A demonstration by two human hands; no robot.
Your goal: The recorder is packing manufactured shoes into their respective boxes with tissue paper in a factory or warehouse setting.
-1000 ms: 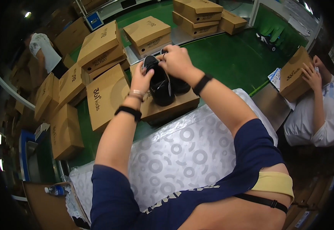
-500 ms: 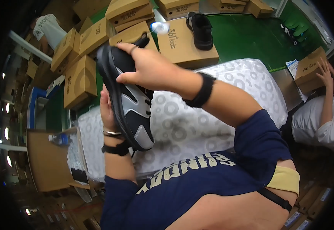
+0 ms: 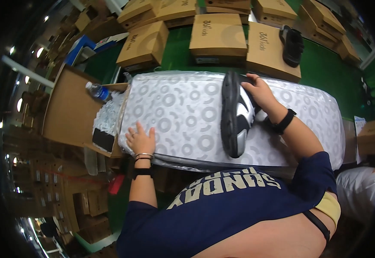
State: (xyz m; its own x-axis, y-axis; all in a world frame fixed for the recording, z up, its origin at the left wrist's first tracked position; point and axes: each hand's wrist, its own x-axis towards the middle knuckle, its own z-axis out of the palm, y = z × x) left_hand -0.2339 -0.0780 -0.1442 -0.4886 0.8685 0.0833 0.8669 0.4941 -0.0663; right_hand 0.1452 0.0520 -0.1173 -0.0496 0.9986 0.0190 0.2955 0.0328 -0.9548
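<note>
1. My right hand [image 3: 259,91] grips the black and silver shoe [image 3: 235,115] at its far end, sole up, on the patterned bench [image 3: 179,112].
2. My left hand [image 3: 141,139] lies flat and spread at the bench's near left corner, holding nothing.
3. Second shoe [image 3: 291,44] sits on a cardboard box [image 3: 270,50] beyond.
4. Risk: the one-end grip may let the shoe pivot and slide off the near edge.

The right hand [image 3: 258,92] covers the far end of the black and silver shoe [image 3: 236,116], so its heel cannot be seen. At three o'clock, another person's white sleeve [image 3: 359,189] is cut off by the dark rim. Cardboard boxes [image 3: 222,34] at twelve o'clock run past the edge.
</note>
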